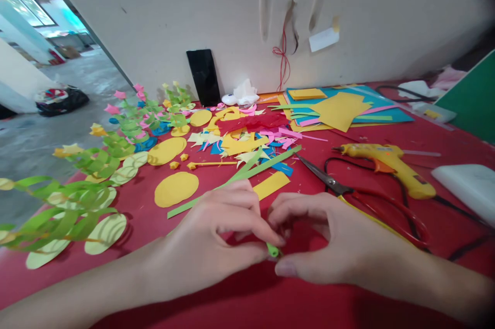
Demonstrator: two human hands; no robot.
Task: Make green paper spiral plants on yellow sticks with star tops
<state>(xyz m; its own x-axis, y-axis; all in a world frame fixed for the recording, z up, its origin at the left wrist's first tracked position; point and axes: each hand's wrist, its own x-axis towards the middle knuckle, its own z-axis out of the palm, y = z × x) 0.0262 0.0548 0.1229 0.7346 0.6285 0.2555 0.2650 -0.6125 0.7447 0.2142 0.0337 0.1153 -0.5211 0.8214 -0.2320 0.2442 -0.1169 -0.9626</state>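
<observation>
The fingers of the left hand (228, 226) pinch a small green paper roll (273, 250) above the red counter (216, 311); the right hand's (328, 226) fingers curve close by, their grip unclear. Probably light and easily crushed, it suits gentle side pressure.

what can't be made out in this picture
Green paper piece, head view: mostly hidden by the left hand.
White object, head view: cut off by the right edge.
Wall note, head view: any writing too small to read.
Black bag, head view: contents too blurred.
</observation>
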